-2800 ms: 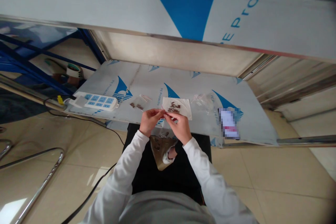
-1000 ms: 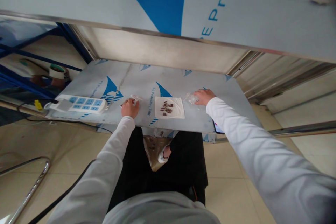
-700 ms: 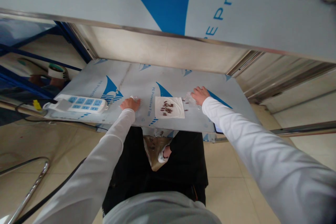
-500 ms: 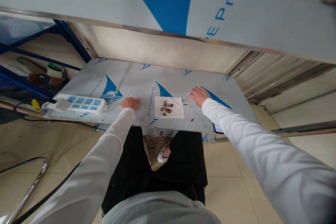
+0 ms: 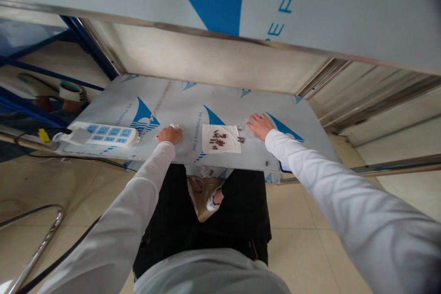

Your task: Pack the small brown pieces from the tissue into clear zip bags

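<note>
My left hand (image 5: 170,135) rests on the table, its fingers closed around a crumpled bit of whitish, see-through plastic (image 5: 176,126). Farther right, my right hand (image 5: 261,126) has its fingers curled down on a clear plastic bag (image 5: 245,123), whose edge sticks out on the left. Between the hands lies a white square sheet (image 5: 232,146) with a cluster of small brown cylindrical pieces (image 5: 217,140) on it. A few more pieces (image 5: 241,139) lie at the sheet's right edge beside the bag. One single piece (image 5: 266,163) is near the table's front edge.
The metal table (image 5: 179,154) wears printed protective film. A white power strip (image 5: 112,135) with blue sockets lies at left, its black cable hanging along the front edge. A phone (image 5: 285,166) is partly hidden under my right forearm. A film-covered shelf (image 5: 138,0) overhangs the back.
More brown pieces now lie at the sheet's right edge, by the bag. The single piece near the front edge has moved right. Both hands have stayed nearly in place.
</note>
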